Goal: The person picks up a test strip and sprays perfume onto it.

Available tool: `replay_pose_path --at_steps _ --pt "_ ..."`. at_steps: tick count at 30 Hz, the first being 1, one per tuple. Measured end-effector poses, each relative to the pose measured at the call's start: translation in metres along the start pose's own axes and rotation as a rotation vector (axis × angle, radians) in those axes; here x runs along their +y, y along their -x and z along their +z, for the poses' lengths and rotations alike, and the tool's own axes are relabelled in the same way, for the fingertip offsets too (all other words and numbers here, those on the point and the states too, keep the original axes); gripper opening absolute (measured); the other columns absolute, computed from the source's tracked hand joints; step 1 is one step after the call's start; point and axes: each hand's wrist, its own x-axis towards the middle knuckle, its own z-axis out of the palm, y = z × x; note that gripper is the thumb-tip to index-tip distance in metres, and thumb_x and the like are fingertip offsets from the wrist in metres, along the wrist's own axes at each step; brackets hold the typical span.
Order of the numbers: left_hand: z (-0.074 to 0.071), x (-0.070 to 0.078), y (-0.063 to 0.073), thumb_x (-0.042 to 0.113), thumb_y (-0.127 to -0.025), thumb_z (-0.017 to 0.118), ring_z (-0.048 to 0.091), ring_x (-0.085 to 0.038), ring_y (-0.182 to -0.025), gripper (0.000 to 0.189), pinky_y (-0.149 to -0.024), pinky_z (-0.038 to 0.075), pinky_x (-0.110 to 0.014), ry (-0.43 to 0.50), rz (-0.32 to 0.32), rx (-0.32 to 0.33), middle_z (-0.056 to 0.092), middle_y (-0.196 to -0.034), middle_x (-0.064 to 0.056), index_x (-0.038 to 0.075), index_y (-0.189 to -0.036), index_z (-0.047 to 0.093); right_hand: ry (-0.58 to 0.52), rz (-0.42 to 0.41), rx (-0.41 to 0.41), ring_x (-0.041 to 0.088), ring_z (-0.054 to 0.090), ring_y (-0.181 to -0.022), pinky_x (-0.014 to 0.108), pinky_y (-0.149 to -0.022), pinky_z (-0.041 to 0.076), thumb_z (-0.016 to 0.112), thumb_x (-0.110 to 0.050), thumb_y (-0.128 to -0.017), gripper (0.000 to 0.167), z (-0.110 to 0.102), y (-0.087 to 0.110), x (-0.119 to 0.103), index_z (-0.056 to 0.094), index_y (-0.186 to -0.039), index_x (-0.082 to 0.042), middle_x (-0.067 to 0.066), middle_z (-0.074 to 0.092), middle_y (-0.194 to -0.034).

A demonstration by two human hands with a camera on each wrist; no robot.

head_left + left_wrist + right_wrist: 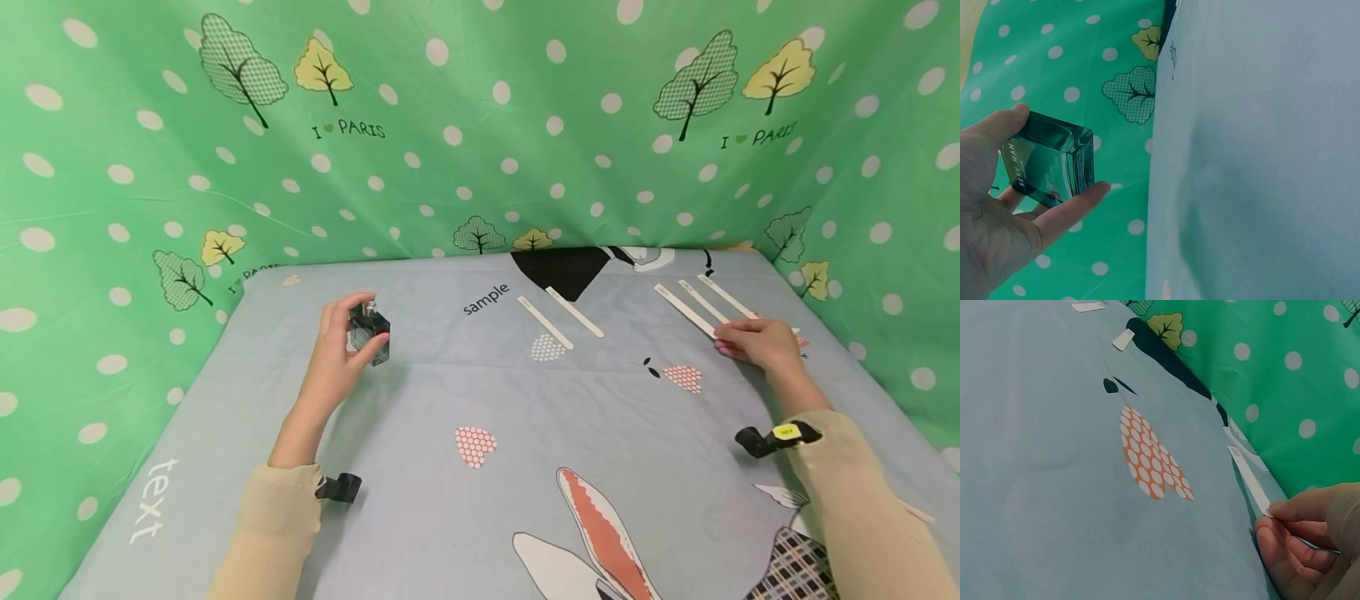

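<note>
In the head view my left hand (327, 357) grips a dark green glass perfume bottle (381, 352) above the left part of the table. One finger lies at the bottle's spray top (370, 307). The left wrist view shows the lettered bottle (1047, 159) between thumb and fingers. On the right, my right hand (763, 343) pinches the near end of a white paper test strip (682, 310); that strip's (1249, 479) far end is free in the right wrist view. Two more strips, a middle one (702, 300) and an outer one (726, 295), lie beside it.
Two further white strips, a left one (545, 322) and a right one (575, 312), lie near the middle back of the table. A grey-blue printed cloth (420, 517) covers the table. Behind it hangs a green dotted curtain (480, 108).
</note>
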Motion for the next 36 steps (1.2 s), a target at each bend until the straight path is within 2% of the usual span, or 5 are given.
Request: replay_pose_path --at_steps 5,12,24,29,36 --pt "0.000 0.000 0.001 0.009 -0.093 0.069 0.042 -0.038 -0.130 0.059 -0.107 0.039 -0.059 0.000 -0.001 0.002 0.038 -0.144 -0.022 0.011 -0.145 0.040 -0.024 0.001 -0.033 -0.004 0.068 -0.062 0.017 -0.064 0.057 0.066 -0.018 -0.095 0.030 -0.002 0.001 0.000 0.066 -0.070 -0.034 -0.017 0.069 -0.063" --pt "0.000 0.001 0.002 0.009 -0.093 0.069 0.042 -0.038 -0.131 0.060 -0.104 0.041 -0.059 0.009 -0.005 -0.001 0.037 -0.144 -0.022 0.011 -0.145 0.040 -0.045 0.011 -0.057 -0.003 0.069 -0.063 0.017 -0.065 0.058 0.066 -0.018 -0.096 0.027 -0.006 0.002 0.002 0.066 -0.073 -0.033 -0.016 0.070 -0.065" --pt "0.000 0.001 0.002 0.009 -0.094 0.069 0.042 -0.039 -0.131 0.060 -0.106 0.040 -0.060 0.004 -0.006 -0.004 0.037 -0.144 -0.023 0.011 -0.146 0.040 0.018 -0.008 -0.022 -0.004 0.068 -0.064 0.018 -0.065 0.058 0.067 -0.019 -0.095 0.020 -0.011 0.004 0.004 0.064 -0.079 -0.029 -0.018 0.068 -0.065" --pt "0.000 0.001 0.001 0.009 -0.093 0.069 0.043 -0.039 -0.130 0.060 -0.106 0.040 -0.059 0.004 -0.003 -0.002 0.037 -0.144 -0.022 0.011 -0.146 0.040 0.006 -0.006 -0.016 -0.004 0.068 -0.064 0.018 -0.066 0.058 0.067 -0.019 -0.095 0.024 -0.011 0.004 0.002 0.065 -0.075 -0.032 -0.019 0.068 -0.065" --pt "0.000 0.002 0.002 0.011 -0.094 0.069 0.043 -0.038 -0.130 0.059 -0.094 0.049 -0.058 -0.001 -0.010 -0.005 0.037 -0.145 -0.021 0.013 -0.146 0.040 -0.021 -0.021 -0.013 -0.005 0.068 -0.065 0.017 -0.066 0.058 0.067 -0.017 -0.096 0.027 -0.010 0.004 0.002 0.065 -0.074 -0.033 -0.021 0.068 -0.065"
